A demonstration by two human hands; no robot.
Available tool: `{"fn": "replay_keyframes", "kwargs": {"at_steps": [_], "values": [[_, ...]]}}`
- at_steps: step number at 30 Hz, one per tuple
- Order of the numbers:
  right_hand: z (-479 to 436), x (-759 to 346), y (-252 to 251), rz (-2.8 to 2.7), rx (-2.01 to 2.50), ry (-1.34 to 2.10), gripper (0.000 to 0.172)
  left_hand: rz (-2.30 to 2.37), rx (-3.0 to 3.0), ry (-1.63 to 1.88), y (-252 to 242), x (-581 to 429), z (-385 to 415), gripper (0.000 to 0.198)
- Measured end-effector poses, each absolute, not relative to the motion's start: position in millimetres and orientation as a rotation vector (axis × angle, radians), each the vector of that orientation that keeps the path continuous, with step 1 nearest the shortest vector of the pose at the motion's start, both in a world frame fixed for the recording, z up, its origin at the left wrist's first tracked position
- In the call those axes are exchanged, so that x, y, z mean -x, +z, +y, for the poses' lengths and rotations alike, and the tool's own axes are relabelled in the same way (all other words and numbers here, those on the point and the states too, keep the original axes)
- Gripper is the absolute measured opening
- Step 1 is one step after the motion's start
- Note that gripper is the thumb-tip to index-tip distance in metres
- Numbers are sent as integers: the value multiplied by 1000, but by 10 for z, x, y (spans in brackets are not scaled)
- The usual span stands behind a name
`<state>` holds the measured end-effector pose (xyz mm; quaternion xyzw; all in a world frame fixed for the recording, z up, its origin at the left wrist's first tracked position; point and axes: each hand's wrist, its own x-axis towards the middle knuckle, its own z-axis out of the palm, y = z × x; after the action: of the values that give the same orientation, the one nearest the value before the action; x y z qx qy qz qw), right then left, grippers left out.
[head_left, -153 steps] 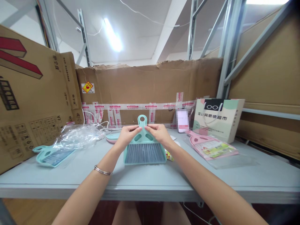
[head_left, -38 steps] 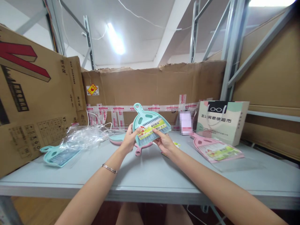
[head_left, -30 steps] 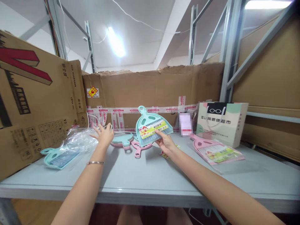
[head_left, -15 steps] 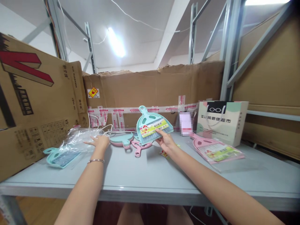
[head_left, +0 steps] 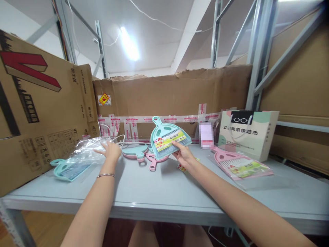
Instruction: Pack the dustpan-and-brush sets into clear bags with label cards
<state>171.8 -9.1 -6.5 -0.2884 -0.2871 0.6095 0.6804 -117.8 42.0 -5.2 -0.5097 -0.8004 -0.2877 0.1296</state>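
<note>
My right hand (head_left: 184,155) grips the lower right edge of a mint-green dustpan (head_left: 157,132), holding it tilted above the table with its handle up. Its label card (head_left: 171,140) and the grey bristles of a brush face me. On the left, my left hand (head_left: 112,151) has its fingers spread at the edge of some clear plastic bags (head_left: 87,149); no grip on them shows. Another mint dustpan (head_left: 63,168) lies partly under the plastic. Between my hands lie a mint brush (head_left: 135,150) on a pink piece and a pink dustpan (head_left: 153,164).
A packaged pink dustpan set (head_left: 241,164) lies on the right of the table (head_left: 144,195). Behind it stand a paper bag (head_left: 246,137) and a phone-like item (head_left: 206,135), partly blurred. Cardboard boxes (head_left: 164,92) wall the back, and a printed carton (head_left: 48,113) stands left.
The view has shifted slightly, so the surroundings sit a little differently in the picture. Both hands keep nearly the same pose, and the mint dustpan stays in my right hand.
</note>
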Motion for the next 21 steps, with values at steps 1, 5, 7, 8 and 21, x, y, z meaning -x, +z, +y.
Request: {"fn": "replay_keyframes", "kwargs": {"at_steps": [1,5,7,8,21], "values": [[-95,-1717,-64,-663,653,1373,16,-2143,1516,-944,-9,1095,389,44],[-91,-1732,-98,-826,736,1421,19,-1651,1806,-1241,86,749,351,41],[-80,-1740,-140,-931,831,1462,20,-1525,1964,-1298,74,649,382,39],[-74,-1741,-164,-976,876,1485,21,-1477,2018,-1323,58,627,405,38],[-25,-1684,-194,-780,861,1457,16,-908,2486,-1311,-32,287,256,32]]}}
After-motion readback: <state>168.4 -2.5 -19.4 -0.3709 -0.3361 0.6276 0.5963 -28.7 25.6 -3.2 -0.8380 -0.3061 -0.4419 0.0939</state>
